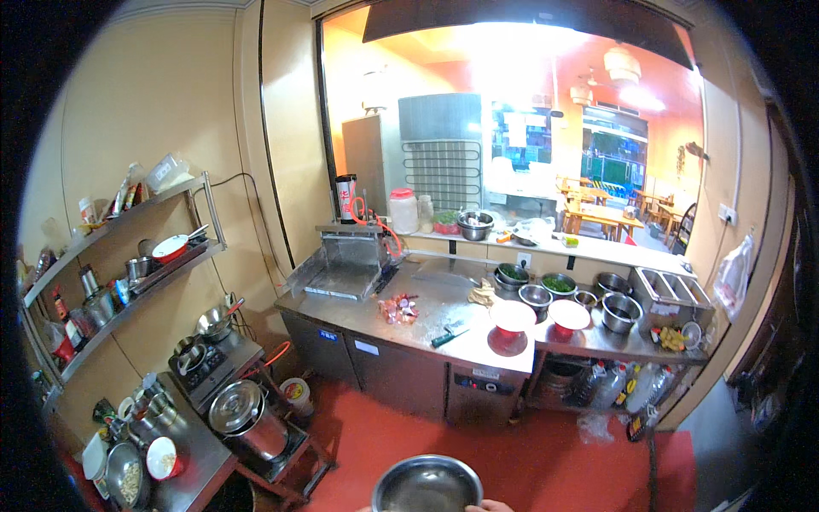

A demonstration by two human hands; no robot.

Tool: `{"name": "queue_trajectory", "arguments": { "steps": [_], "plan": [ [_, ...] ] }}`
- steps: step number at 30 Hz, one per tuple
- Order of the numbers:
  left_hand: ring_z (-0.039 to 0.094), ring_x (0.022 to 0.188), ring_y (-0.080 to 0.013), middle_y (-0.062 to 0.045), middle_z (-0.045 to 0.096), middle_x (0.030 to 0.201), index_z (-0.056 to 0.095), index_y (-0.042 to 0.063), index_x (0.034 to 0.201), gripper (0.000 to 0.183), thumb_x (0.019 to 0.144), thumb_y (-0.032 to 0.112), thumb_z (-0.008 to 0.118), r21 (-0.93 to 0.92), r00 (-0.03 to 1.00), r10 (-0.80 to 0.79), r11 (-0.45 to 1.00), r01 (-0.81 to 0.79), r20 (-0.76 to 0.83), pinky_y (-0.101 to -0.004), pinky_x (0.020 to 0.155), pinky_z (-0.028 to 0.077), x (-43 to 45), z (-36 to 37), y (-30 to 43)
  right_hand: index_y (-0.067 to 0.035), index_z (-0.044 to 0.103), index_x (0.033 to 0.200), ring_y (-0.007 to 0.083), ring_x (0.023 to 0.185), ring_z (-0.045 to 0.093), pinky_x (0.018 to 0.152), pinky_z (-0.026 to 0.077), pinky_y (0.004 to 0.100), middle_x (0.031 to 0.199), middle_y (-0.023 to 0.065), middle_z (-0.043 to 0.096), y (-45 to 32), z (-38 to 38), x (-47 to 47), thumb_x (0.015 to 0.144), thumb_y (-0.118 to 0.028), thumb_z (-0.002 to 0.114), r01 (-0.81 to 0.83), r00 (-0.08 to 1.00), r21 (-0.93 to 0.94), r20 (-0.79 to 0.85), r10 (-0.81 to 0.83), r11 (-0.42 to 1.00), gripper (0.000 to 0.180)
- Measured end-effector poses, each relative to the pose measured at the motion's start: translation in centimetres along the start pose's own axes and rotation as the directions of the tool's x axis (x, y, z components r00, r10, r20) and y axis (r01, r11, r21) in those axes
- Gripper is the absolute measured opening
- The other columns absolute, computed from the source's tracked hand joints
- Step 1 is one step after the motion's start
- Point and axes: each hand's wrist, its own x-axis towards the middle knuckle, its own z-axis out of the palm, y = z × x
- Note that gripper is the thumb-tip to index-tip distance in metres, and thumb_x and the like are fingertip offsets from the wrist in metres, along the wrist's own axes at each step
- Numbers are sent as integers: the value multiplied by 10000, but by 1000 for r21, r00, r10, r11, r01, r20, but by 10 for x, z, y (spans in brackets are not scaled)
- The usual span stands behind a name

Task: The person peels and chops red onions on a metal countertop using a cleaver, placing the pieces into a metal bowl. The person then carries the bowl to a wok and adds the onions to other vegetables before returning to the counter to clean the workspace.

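At the bottom centre, a stainless steel bowl is held low over the red floor. My right hand grips its right rim, with only some fingers in view. Of my left hand just a sliver shows at the bowl's left side, against the rim. The bowl looks empty inside. Ahead on the steel counter lie a pile of onion-like pieces and skins, a green-handled knife and a crumpled cloth. Two red-and-white bowls stand to the right.
Steel bowls with chopped greens and steel pots stand at the counter's right. Bottles sit below. To the left are a lidded stockpot, a stove, wall shelves and a side table with bowls.
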Motion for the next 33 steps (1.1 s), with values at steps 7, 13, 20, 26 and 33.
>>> {"name": "queue_trajectory", "arguments": {
  "steps": [7,13,20,26,33],
  "plan": [
    [642,884,-177,-95,707,1012,660,-18,1134,296,935,195,608,93,959,175,983,-157,-223,-321,809,512,165,-87,46,-36,650,848,122,682,591,605,485,284,770,34,644,-79,-3,193,981,-269,578,140,988,-226,-32,-151,964,278],
    [611,914,-165,-98,694,1023,655,-62,1116,289,935,152,590,9,964,153,988,-155,-220,-327,833,481,297,-99,156,-34,685,1066,168,743,632,696,516,330,848,54,686,-160,-42,302,954,-314,612,-31,992,-716,-107,-66,698,311],
    [618,979,-188,-110,671,1084,626,-35,1156,265,936,111,613,-262,992,75,960,-101,-105,-337,862,494,445,-53,282,-14,729,935,141,701,665,689,542,303,735,63,702,-269,-137,477,940,-290,629,11,956,-802,-165,-241,597,293],
    [619,979,-187,-106,673,1085,632,-32,1150,247,941,95,603,-272,985,12,960,-59,-173,-334,872,493,521,-35,353,-56,704,1116,279,955,679,845,516,387,1022,144,723,-442,-180,639,911,-373,635,147,906,-774,-146,-398,616,384],
    [608,966,-165,-96,676,1086,630,-50,1161,273,938,105,609,-122,945,-29,992,-12,-327,-311,868,471,586,-25,434,-29,704,949,411,924,644,837,510,478,921,223,681,-618,-218,857,872,-268,602,211,768,-937,-17,-640,278,271]
  ]
}}
